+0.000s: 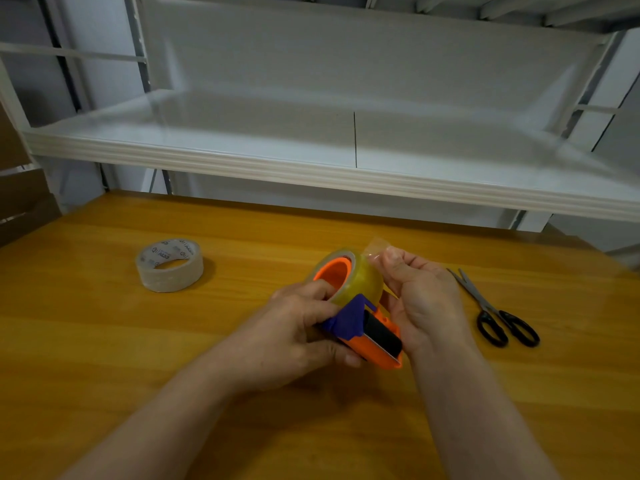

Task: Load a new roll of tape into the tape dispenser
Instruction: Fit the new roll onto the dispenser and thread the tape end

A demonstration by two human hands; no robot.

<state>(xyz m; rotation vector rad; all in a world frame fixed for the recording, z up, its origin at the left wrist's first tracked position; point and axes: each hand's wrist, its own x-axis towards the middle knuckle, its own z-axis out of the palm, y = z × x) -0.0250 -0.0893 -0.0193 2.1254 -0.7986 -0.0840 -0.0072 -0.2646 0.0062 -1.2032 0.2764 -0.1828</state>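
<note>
From the head camera, the orange tape dispenser sits about the middle of the table, between the person's two hands; whether it rests on the wood or is held just above it cannot be told. The left hand grips the dispenser's body, fingers curled round its near side by the blue flap. A yellowish roll of tape is already seated on the orange hub. The right hand pinches the tape's free end, lifted off the roll on its far side. The loading step looks done, and the threading step appears to be in hand. The next move probably calls for drawing that end down over the black roller toward the cutting edge, kept flat and unstuck from the fingers. A second clear roll lies flat toward the left edge, and scissors lie toward the right edge, both well apart from the hands.
</note>
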